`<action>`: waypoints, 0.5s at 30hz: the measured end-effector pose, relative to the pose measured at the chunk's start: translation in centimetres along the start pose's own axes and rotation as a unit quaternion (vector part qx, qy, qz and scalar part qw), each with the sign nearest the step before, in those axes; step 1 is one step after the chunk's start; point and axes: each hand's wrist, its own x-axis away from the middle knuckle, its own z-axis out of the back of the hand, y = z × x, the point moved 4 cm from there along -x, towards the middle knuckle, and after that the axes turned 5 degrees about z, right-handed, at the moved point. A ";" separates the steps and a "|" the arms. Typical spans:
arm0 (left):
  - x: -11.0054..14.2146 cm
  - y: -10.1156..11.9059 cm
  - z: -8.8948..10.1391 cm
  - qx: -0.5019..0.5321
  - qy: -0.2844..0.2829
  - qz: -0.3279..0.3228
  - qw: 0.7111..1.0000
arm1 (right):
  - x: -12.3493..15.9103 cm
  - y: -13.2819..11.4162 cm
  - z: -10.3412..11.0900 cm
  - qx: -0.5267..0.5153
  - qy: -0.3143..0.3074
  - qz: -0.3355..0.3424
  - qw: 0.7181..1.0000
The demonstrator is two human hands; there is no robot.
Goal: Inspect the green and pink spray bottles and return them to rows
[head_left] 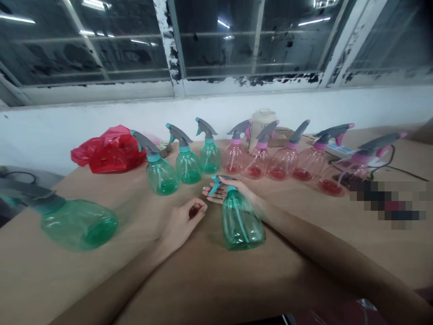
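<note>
A clear green spray bottle (pixel 242 223) with a teal collar leans in front of me. My right hand (pixel 245 189) is behind its grey and teal trigger head, thumb over the top and fingers reaching out past the trigger, gripping it there. To the left of this bottle, just over the table, is my left hand (pixel 182 221). Its fingers curl round to meet the thumb; the hollow inside is dark, and I cannot make out whether anything is in it. The left hand is apart from the bottle.
Green spray bottles (pixel 162 176) and pink spray bottles (pixel 259 163) line the back of the wooden table (pixel 135 280). Another green spray bottle (pixel 79 224) is at far left. Behind are a red plastic bag (pixel 110 151), a pale container (pixel 263 119), a power strip (pixel 343 151) and cables.
</note>
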 end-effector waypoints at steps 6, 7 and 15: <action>-0.6 -1.2 0.9 -0.006 0.070 0.022 0.997 | 0.0 0.3 0.1 -0.005 0.027 -0.013 1.000; -0.7 -1.3 1.0 -0.019 0.079 0.024 0.996 | 0.0 0.2 0.1 -0.006 0.033 -0.013 0.999; -1.0 -1.1 1.0 -0.121 0.071 -0.010 0.990 | 0.3 0.1 0.0 0.033 0.052 0.012 0.998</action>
